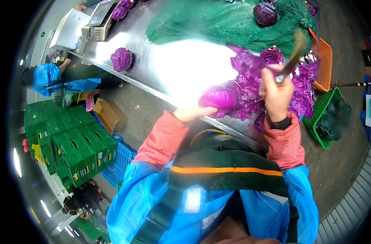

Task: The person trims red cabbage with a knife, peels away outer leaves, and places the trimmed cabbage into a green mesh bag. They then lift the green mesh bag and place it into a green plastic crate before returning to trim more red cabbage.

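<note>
My left hand (196, 113) grips a shiny purple cabbage (220, 97) from its near side, low over the metal table (147, 79). In my right hand (277, 91) is a knife (293, 59), its curved blade blurred and pointing up and away from me. Loose purple cabbage leaves (248, 99) lie in a heap beside the held cabbage and around my right hand. Farther left on the table sits another purple cabbage (121, 59). A darker cabbage (265, 14) rests on the green mesh net (197, 22) at the far side.
A scale (99, 24) stands at the table's far left. Right of the table are an orange crate (324, 65) and a green crate (317, 118) holding dark bags. Stacked green crates (77, 150) and a cardboard box (110, 115) are at left, near a person in blue (51, 79).
</note>
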`<state>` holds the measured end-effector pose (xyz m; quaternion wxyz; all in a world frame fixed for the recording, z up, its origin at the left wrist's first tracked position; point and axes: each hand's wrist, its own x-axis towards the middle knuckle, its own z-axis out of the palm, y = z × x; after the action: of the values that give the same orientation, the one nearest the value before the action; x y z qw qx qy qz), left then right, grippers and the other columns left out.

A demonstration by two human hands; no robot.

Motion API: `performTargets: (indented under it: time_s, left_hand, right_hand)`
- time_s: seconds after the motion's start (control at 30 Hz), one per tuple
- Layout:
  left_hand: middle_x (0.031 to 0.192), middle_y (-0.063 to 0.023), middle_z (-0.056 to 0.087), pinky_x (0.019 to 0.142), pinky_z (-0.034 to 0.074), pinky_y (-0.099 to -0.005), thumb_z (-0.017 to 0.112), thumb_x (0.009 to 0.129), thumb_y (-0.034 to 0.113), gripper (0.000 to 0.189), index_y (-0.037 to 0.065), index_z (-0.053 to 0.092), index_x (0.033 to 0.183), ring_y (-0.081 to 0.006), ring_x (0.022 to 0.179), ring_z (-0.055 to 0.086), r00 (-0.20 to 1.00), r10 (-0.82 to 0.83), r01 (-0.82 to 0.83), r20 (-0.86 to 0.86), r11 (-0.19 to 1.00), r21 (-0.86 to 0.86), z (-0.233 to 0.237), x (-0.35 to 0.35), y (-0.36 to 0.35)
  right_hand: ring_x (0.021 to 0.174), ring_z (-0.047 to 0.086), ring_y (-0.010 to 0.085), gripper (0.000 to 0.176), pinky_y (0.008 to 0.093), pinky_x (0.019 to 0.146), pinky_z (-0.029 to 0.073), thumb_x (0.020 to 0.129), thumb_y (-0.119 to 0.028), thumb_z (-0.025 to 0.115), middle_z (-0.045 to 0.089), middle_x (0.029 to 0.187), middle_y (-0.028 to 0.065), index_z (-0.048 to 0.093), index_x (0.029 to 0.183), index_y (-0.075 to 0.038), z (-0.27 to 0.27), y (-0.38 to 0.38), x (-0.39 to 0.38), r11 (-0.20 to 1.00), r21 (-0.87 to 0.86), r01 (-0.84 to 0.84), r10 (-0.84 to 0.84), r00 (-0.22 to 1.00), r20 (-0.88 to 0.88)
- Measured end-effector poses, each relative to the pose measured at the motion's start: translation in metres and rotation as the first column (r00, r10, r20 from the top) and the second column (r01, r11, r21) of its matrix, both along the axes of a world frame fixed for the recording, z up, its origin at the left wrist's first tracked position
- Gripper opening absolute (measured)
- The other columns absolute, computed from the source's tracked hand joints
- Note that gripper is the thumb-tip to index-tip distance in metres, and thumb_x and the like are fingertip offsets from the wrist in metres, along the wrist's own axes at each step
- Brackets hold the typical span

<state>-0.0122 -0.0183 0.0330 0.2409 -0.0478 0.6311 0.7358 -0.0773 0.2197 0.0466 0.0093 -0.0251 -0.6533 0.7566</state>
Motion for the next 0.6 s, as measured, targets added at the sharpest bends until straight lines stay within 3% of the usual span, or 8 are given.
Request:
performTargets:
  time_s: [0.07,0.13,0.23,0.3,0.4,0.43,0.53,0.6]
  left_hand:
    - [0.136,-0.0133,0.044,0.109,0.032,-0.0356,0.084,0.068,0.021,0.09,-0.001,0.037,0.141,-0.0236,0.129,0.041,1.0,-0.013,0.012,0.007,1.0,0.015,0.004,-0.005,0.001]
    - [0.136,-0.0133,0.044,0.109,0.033,-0.0352,0.084,0.068,0.02,0.089,-0.001,0.038,0.141,-0.0232,0.129,0.041,1.0,-0.026,0.026,0.007,0.999,0.036,0.005,-0.008,0.002]
    - [0.135,-0.0133,0.044,0.108,0.035,-0.0348,0.084,0.068,0.018,0.088,-0.001,0.038,0.141,-0.0225,0.127,0.042,0.999,-0.022,0.021,0.041,1.0,0.005,0.004,-0.01,-0.002]
    - [0.13,-0.0126,0.049,0.103,0.04,-0.0349,0.081,0.072,0.022,0.082,0.001,0.04,0.14,-0.0221,0.123,0.047,0.997,0.034,-0.038,0.071,0.997,0.062,-0.013,-0.01,-0.017]
    - [0.122,-0.0112,0.054,0.09,0.05,-0.0367,0.075,0.078,0.033,0.077,0.005,0.04,0.139,-0.0237,0.118,0.052,0.932,0.239,-0.301,0.273,0.93,0.212,-0.065,-0.003,-0.06]
    - [0.127,-0.0129,0.051,0.085,0.054,-0.0413,0.072,0.08,0.042,0.079,0.007,0.036,0.141,-0.0287,0.12,0.052,0.901,0.332,-0.398,0.279,0.889,0.227,-0.062,-0.008,-0.068]
    - [0.141,-0.0196,0.039,0.101,0.044,-0.0548,0.058,0.084,0.065,0.086,0.011,0.029,0.145,-0.0366,0.125,0.048,0.679,0.532,-0.73,0.507,0.564,0.386,-0.059,-0.016,-0.092]
    - [0.148,-0.022,0.029,0.101,0.044,-0.055,0.05,0.086,0.07,0.093,0.01,0.019,0.149,-0.0418,0.126,0.045,0.648,0.588,-0.76,0.485,0.542,0.358,-0.06,-0.021,-0.085]
  right_hand:
    - [0.072,0.057,0.0048,0.035,0.0188,0.061,0.046,0.085,-0.005,0.07,0.063,0.089,0.0027,0.055,0.117,-0.002,0.013,-0.003,-0.013,0.961,0.275,-0.021,0.07,0.983,-0.167]
    - [0.076,0.062,0.0174,0.07,0.0296,0.068,0.051,0.079,-0.017,0.077,0.065,0.092,0.0106,0.04,0.137,-0.005,-0.003,-0.01,-0.009,0.848,0.486,-0.209,0.261,0.965,-0.041]
    - [0.075,0.058,0.0135,0.047,0.0283,0.07,0.049,0.083,-0.015,0.072,0.064,0.088,0.0065,0.053,0.124,-0.002,-0.03,-0.026,-0.001,0.794,0.458,-0.4,0.481,0.874,-0.071]
    - [0.066,0.05,0.0068,0.017,0.0249,0.061,0.043,0.088,-0.011,0.067,0.059,0.075,-0.0003,0.063,0.101,0.0,-0.044,-0.038,-0.004,0.907,0.282,-0.314,0.322,0.946,0.016]
    - [0.06,0.047,0.0056,0.018,0.0257,0.053,0.039,0.09,-0.014,0.065,0.056,0.069,-0.0006,0.06,0.101,-0.001,-0.052,-0.04,-0.002,0.893,0.359,-0.271,0.247,0.963,0.112]
    - [0.058,0.048,0.0061,0.023,0.0265,0.051,0.039,0.091,-0.018,0.064,0.055,0.068,0.0015,0.059,0.106,-0.002,-0.087,-0.035,0.003,0.739,0.581,-0.341,0.335,0.934,0.123]
    - [0.061,0.06,0.0256,0.03,0.0371,0.055,0.046,0.088,-0.019,0.064,0.061,0.072,0.0153,0.057,0.113,-0.003,-0.127,-0.041,0.051,0.531,0.701,-0.476,0.548,0.824,0.145]
    - [0.07,0.066,0.0339,0.038,0.0422,0.059,0.051,0.089,-0.026,0.062,0.065,0.081,0.0198,0.053,0.118,-0.002,-0.11,-0.047,0.076,0.461,0.751,-0.472,0.639,0.764,0.088]
